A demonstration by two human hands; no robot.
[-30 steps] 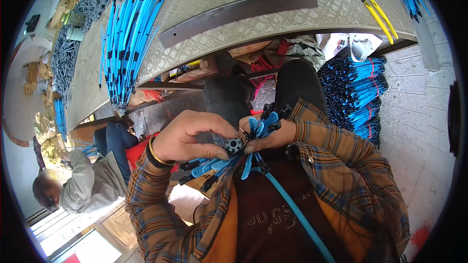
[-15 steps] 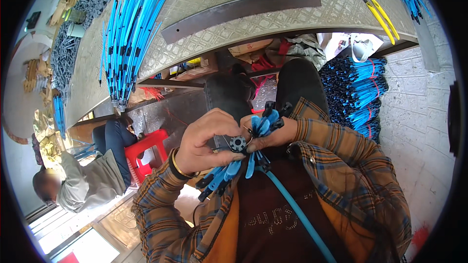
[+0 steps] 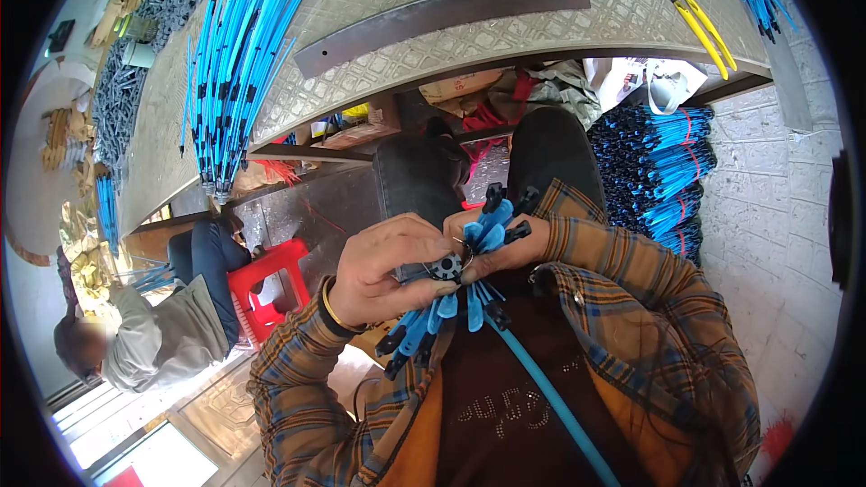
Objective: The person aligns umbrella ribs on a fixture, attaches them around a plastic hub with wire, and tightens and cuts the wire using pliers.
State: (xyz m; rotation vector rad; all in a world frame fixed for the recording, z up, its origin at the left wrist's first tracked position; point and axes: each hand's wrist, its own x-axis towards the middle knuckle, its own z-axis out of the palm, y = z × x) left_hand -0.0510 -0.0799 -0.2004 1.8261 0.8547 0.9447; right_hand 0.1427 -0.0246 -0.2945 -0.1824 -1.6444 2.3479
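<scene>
Left hand (image 3: 383, 261) shifted rightward | pinching notched round hub (image 3: 446, 267) | right hand (image 3: 512, 251) gripping smooth blue strips (image 3: 492, 236)

Looks bright overall; glares nearly white at the pale rectangular panel (image 3: 171, 455), lower left; dims to shadow beneath the grey-beige, diamond-patterned table (image 3: 622, 27); bends strongly toward the black circular rim; appears fairly sharp around the bare fingers (image 3: 410, 295).
</scene>
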